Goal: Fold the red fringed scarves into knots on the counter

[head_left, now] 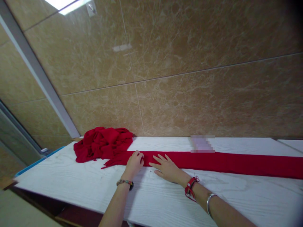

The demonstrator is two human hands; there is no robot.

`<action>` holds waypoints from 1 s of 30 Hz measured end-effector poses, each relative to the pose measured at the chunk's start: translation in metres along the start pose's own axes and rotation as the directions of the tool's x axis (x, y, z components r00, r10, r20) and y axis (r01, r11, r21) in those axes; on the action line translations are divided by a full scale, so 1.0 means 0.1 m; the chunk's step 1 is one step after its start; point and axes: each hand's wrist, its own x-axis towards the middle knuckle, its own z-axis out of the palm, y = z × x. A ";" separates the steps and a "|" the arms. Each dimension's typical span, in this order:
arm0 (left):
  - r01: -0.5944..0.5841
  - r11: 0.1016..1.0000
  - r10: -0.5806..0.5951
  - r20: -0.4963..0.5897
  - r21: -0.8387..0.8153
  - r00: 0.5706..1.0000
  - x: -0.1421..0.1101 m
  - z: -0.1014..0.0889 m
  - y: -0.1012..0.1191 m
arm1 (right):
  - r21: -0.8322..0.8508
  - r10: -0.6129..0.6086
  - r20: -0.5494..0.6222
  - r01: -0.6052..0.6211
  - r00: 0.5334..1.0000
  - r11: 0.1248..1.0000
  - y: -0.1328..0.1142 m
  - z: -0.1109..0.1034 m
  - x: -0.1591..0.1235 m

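Note:
A long red scarf (213, 162) lies in a flat, straight-edged strip along the white tabletop and runs out of view at the right. Fringe shows at its left end, beside a crumpled heap of red cloth (101, 143); I cannot tell whether the two are joined. My left hand (135, 162) is on the strip near that end, its fingers bent together at the cloth. Just to its right, my right hand (168, 169) rests flat on the scarf with fingers spread.
The white wood-grain table (82, 186) stands against a brown marble-patterned wall (189, 78). A blurred-out pale pink item (202, 144) lies behind the scarf by the wall. Blue edging (39, 161) borders the table's left end, and dark open shelving (78, 214) shows below its front edge.

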 end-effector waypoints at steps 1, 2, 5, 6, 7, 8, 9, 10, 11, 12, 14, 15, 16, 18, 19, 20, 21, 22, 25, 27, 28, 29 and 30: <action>0.014 1.000 -0.014 0.030 0.001 0.999 0.00 0.02 0.02 | -0.003 -0.003 -0.005 0.003 1.000 1.000 0.00 0.00 0.00; 0.058 0.998 -0.059 0.044 0.012 0.997 -0.01 0.04 0.01 | -0.005 -0.005 -0.009 0.005 1.000 1.000 0.00 0.01 0.00; 0.274 0.960 -0.275 0.010 0.064 0.961 -0.08 0.05 -0.17 | -0.009 -0.015 -0.017 0.015 1.000 1.000 0.00 0.01 -0.01; 0.340 0.937 -0.341 -0.002 0.077 0.940 -0.11 0.03 -0.26 | -0.011 -0.016 -0.018 0.016 1.000 1.000 0.01 0.01 -0.01; 0.395 0.915 -0.396 -0.012 0.086 0.918 -0.14 0.01 -0.35 | -0.015 -0.017 -0.018 0.017 1.000 1.000 0.01 0.02 -0.01; 0.435 0.896 -0.435 -0.021 0.092 0.900 -0.17 -0.02 -0.45 | -0.018 -0.017 -0.016 0.017 1.000 1.000 0.01 0.02 -0.01; 0.456 0.885 -0.455 -0.030 0.096 0.890 -0.20 -0.06 -0.54 | -0.021 -0.018 -0.013 0.017 1.000 1.000 0.02 0.02 -0.01; 0.458 0.884 -0.456 -0.039 0.097 0.889 -0.22 -0.10 -0.62 | -0.023 -0.016 -0.010 0.016 1.000 1.000 0.02 0.03 0.00; 0.446 0.890 -0.443 -0.047 0.094 0.895 -0.23 -0.13 -0.70 | -0.024 -0.014 -0.008 0.014 1.000 1.000 0.02 0.03 0.00; 0.402 0.911 -0.399 -0.050 0.087 0.915 -0.23 -0.16 -0.77 | -0.025 -0.012 -0.007 0.012 1.000 1.000 0.03 0.04 0.00; 0.208 0.976 -0.205 -0.037 0.071 0.978 -0.23 -0.20 -0.90 | -0.027 -0.008 -0.007 0.008 1.000 1.000 0.03 0.05 0.01; 0.078 0.995 -0.077 -0.023 0.070 0.997 -0.22 -0.21 -0.95 | -0.030 -0.007 -0.010 0.007 1.000 1.000 0.03 0.05 0.01; -0.055 0.995 0.055 0.001 0.083 0.999 -0.21 -0.21 -0.98 | -0.033 -0.008 -0.014 0.008 1.000 0.999 0.03 0.06 0.01; -0.255 0.957 0.248 0.068 0.138 0.966 -0.18 -0.19 -1.03 | -0.039 -0.013 -0.025 0.012 1.000 0.999 0.02 0.06 0.01; -0.301 0.938 0.287 0.102 0.169 0.952 -0.17 -0.18 -1.04 | -0.041 -0.013 -0.031 0.011 0.999 0.999 0.02 0.06 0.01; -0.330 0.923 0.309 0.131 0.196 0.942 -0.16 -0.16 -1.05 | -0.041 -0.013 -0.035 0.011 0.999 0.999 0.02 0.07 0.01; -0.349 0.912 0.323 0.150 0.213 0.935 -0.15 -0.15 -1.04 | -0.040 -0.011 -0.036 0.010 0.999 0.999 0.02 0.07 0.01; -0.361 0.906 0.331 0.161 0.223 0.930 -0.14 -0.14 -1.03 | -0.037 -0.010 -0.035 0.009 0.999 0.999 0.02 0.07 0.01; -0.377 0.895 0.345 0.167 0.240 0.924 -0.11 -0.15 -1.00 | -0.030 -0.011 -0.029 0.010 1.000 0.999 0.02 0.06 0.01; -0.380 0.889 0.353 0.146 0.256 0.924 -0.11 -0.20 -1.00 | -0.029 -0.014 -0.028 0.013 1.000 0.999 0.02 0.05 0.01; -0.377 0.886 0.357 0.122 0.269 0.926 -0.11 -0.24 -1.00 | -0.030 -0.016 -0.027 0.015 1.000 0.999 0.02 0.05 0.01; -0.372 0.884 0.360 0.093 0.284 0.928 -0.12 -0.27 -1.00 | -0.032 -0.016 -0.027 0.015 0.999 0.999 0.02 0.05 0.01; -0.367 0.881 0.364 0.067 0.299 0.929 -0.14 -0.29 -1.01 | -0.034 -0.017 -0.028 0.016 0.999 0.999 0.02 0.05 0.01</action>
